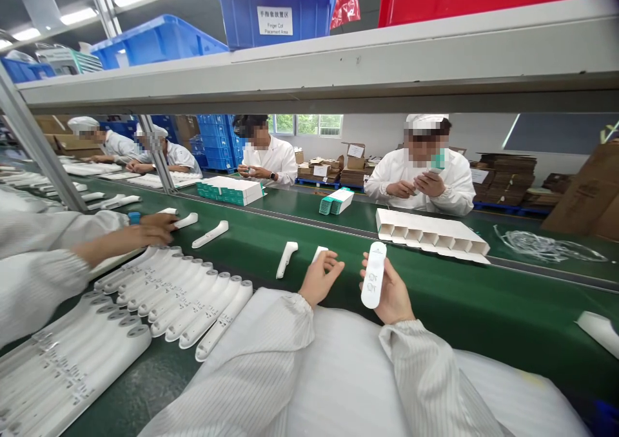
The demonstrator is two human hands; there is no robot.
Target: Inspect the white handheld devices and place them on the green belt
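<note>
The white thermometer (374, 274) stands upright in the right hand (393, 293), fingers wrapped round it, above the green belt (435, 295). The left hand (320, 279) is curled on a small white piece (319, 254) just beside it. One more white thermometer (286, 259) lies loose on the belt near the left hand. To the left, a long row of white thermometers (193, 305) lies side by side (a co-worker's arm (120, 238) reaches over them). So many look sorted, and a few wait.

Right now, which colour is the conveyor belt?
Dark green conveyor belt, clearest in the head view.
</note>
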